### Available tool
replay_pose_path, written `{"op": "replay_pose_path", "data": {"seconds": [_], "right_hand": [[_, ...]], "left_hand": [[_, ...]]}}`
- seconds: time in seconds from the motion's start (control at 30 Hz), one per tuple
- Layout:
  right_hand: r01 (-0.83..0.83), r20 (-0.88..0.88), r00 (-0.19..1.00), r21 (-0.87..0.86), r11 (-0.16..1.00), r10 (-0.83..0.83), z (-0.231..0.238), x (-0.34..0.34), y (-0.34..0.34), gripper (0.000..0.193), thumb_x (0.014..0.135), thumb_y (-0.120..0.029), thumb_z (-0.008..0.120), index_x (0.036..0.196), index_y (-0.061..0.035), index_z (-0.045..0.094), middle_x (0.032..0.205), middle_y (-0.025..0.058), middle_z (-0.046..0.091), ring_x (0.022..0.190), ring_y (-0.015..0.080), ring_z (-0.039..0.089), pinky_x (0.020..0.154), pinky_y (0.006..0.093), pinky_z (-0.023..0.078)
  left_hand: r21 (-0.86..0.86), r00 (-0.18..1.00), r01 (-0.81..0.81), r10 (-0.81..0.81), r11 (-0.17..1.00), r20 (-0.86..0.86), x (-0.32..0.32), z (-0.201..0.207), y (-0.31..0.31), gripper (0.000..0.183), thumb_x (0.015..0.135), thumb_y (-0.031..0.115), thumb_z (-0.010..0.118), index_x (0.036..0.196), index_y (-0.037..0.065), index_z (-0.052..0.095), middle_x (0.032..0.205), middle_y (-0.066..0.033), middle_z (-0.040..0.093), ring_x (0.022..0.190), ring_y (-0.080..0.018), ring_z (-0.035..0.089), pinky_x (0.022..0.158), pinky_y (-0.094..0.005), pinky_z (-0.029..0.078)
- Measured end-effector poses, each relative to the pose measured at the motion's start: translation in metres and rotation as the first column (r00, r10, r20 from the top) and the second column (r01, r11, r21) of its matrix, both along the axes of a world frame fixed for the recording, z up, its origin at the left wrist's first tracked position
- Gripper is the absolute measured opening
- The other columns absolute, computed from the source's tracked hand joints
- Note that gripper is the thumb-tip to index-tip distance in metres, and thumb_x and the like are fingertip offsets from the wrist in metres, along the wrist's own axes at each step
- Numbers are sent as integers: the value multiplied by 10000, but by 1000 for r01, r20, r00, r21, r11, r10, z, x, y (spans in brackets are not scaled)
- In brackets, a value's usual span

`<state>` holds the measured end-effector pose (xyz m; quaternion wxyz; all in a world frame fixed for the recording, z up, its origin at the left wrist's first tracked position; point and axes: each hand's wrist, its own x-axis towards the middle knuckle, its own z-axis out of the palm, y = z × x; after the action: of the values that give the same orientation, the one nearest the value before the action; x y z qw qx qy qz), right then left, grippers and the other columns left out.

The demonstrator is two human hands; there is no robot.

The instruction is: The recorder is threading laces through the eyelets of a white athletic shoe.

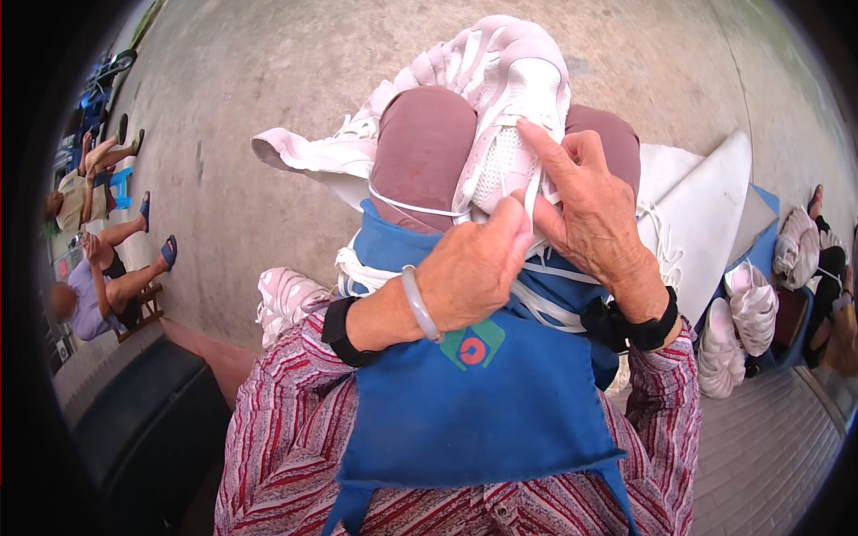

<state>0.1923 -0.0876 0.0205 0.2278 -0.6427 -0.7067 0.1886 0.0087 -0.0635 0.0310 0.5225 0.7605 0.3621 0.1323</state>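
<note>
A pale pink-and-white knit sneaker upper (502,174) lies between my knees, its toe toward me. My left hand (474,263) is closed in a pinch at its near end, on a white shoelace (534,192). What sits between those fingertips is mostly hidden. My right hand (590,210) grips the upper's right side, index finger stretched along the lacing area and thumb beside the lace. More uppers (447,62) form an overlapping row beyond my knees. Loose white laces (357,270) lie across my lap on the blue apron (474,420).
A white sheet (715,205) spreads right of my knees. Several uppers (751,308) are piled farther right, near another person. One upper (284,302) sits by my left elbow. Two people sit at far left, near a blue stool (120,189). A dark seat (152,429) stands lower left.
</note>
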Motion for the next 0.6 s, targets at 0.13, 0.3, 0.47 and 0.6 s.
{"op": "replay_pose_path", "data": {"seconds": [0.13, 0.3, 0.47, 0.6], "right_hand": [[-34, -22, 999, -66, 997, 33, 6, 4, 0, 581, 787, -224, 683, 1333, -168, 493, 970, 118, 492, 733, 286, 599, 619, 381, 526], [-28, -154, 988, 5, 1000, 28, 10, 11, -9, 520, 783, -181, 688, 1274, -117, 527, 961, 125, 517, 719, 293, 593, 624, 375, 508], [62, -292, 952, -102, 993, -90, 11, 13, -25, 364, 836, -71, 646, 1184, -24, 551, 828, 126, 549, 689, 250, 575, 612, 363, 478], [83, -396, 906, -176, 981, -148, 19, 12, -33, 224, 860, -46, 618, 1078, 4, 603, 788, 143, 603, 659, 230, 596, 616, 321, 481]], "left_hand": [[-89, 996, 68, -63, 994, 56, 0, -5, 0, 111, 969, 119, 459, 973, 9, 449, 734, -210, 543, 646, -398, 551, 577, -418, 431], [-227, 987, 102, -71, 968, 143, -15, 5, 3, 249, 1009, 216, 434, 948, 6, 553, 713, -91, 552, 632, -209, 523, 604, -326, 427], [-347, 986, 152, -116, 925, 122, -19, 34, 16, 323, 1016, 267, 435, 917, 9, 603, 713, -19, 545, 640, -113, 474, 596, -256, 394], [-279, 980, 141, -95, 950, 173, -26, 37, 17, 335, 1007, 271, 440, 866, 12, 599, 672, 7, 518, 573, -73, 433, 541, -218, 347]]}}
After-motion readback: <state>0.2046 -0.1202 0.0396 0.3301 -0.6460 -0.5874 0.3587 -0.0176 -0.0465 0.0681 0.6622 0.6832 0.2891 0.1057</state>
